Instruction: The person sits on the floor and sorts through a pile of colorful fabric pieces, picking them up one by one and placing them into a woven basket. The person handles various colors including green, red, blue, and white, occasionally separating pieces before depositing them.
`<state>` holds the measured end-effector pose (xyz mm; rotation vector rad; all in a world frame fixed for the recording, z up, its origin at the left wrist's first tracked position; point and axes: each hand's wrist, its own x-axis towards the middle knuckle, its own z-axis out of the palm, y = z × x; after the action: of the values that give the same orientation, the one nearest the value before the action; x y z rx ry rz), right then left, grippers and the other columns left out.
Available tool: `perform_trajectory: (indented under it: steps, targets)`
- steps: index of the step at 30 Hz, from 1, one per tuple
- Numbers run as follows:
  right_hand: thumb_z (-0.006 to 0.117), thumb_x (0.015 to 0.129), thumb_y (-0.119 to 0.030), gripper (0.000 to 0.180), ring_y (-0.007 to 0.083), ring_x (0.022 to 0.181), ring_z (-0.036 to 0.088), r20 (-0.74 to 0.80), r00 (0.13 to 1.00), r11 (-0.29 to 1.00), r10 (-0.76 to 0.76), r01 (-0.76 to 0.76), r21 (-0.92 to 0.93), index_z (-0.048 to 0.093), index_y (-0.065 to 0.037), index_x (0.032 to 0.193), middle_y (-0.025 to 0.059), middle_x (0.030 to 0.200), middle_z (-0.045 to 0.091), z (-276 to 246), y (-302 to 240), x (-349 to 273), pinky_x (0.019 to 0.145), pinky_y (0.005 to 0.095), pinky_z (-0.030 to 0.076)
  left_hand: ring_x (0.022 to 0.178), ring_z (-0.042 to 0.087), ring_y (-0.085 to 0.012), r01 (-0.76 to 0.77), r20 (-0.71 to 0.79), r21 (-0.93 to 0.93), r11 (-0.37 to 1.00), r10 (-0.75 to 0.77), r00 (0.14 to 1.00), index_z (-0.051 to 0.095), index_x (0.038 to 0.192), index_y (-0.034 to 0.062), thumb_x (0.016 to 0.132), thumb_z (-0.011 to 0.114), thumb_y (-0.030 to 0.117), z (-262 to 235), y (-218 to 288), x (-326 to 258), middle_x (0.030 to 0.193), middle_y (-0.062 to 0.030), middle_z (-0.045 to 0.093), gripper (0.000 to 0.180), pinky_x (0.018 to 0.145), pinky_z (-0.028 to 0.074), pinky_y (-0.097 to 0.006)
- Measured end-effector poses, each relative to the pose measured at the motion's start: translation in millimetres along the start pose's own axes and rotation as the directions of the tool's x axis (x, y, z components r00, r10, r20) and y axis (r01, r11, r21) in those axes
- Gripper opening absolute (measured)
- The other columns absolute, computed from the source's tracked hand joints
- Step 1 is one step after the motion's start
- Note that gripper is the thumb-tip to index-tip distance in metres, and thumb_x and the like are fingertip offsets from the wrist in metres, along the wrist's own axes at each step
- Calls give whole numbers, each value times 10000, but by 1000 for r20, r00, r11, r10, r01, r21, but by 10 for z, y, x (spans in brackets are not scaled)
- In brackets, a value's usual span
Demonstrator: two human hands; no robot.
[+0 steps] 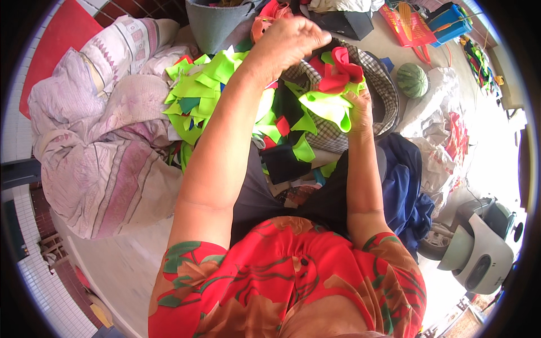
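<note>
My right hand is closed round lime-green fabric scraps, with red fabric scraps standing up above them. It holds them over the near side of a round checked cloth bag. Raised further off and to the left, my left hand has its fingers drawn together in a pinch. Whatever may be in that pinch is too small or hidden to make out. Beneath my left forearm spreads a heap of lime-green scraps, mixed with red, black and teal bits.
Crumpled pink-and-white bedding lies at left. A grey bucket stands beyond the heap. To the right are a striped green melon, white plastic bags, dark blue cloth and a grey-white appliance.
</note>
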<state>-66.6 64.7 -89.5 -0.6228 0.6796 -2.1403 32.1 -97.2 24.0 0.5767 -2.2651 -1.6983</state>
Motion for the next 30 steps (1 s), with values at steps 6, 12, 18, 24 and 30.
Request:
perform_trajectory:
  steps: [6,12,18,24,30]
  targets:
    - [554,790,117,411,97,939,547,-45,994,931,-98,76,-358,471,-63,1149,22,1036,556,216,-119,23,833,239,455,790,538,-75,-21,96,19,1000,19,995,664,904,15,790,687,422,177,-44,14,808,0,604,423,718,405,-212]
    - [566,738,160,546,95,1013,498,13,964,728,-266,210,-653,440,-60,1221,23,1117,509,338,-111,25,885,229,406,765,568,-81,30,132,-73,997,-21,991,643,874,19,813,679,292,161,-111,57,811,-13,607,282,704,443,-215]
    - [582,755,129,513,107,968,530,-105,945,850,-309,224,-477,450,-55,1215,33,1085,537,364,-154,43,856,244,442,814,617,-144,67,110,-463,884,-18,994,598,965,24,848,613,168,92,-1,35,883,-50,620,186,741,522,-302]
    - [590,780,102,363,107,905,571,-165,965,963,-203,166,-212,535,-38,1110,20,991,586,259,-172,47,824,241,466,890,623,-214,86,77,-712,697,-45,996,569,1052,16,850,560,110,47,-111,102,960,-94,634,223,763,538,-406]
    - [537,839,-3,265,181,885,611,-245,952,982,-185,188,-11,537,-39,1102,76,988,612,82,-140,65,812,321,504,969,615,-268,0,104,-742,670,115,988,570,1057,0,866,501,164,-66,-113,136,1024,-137,638,261,855,492,-475]
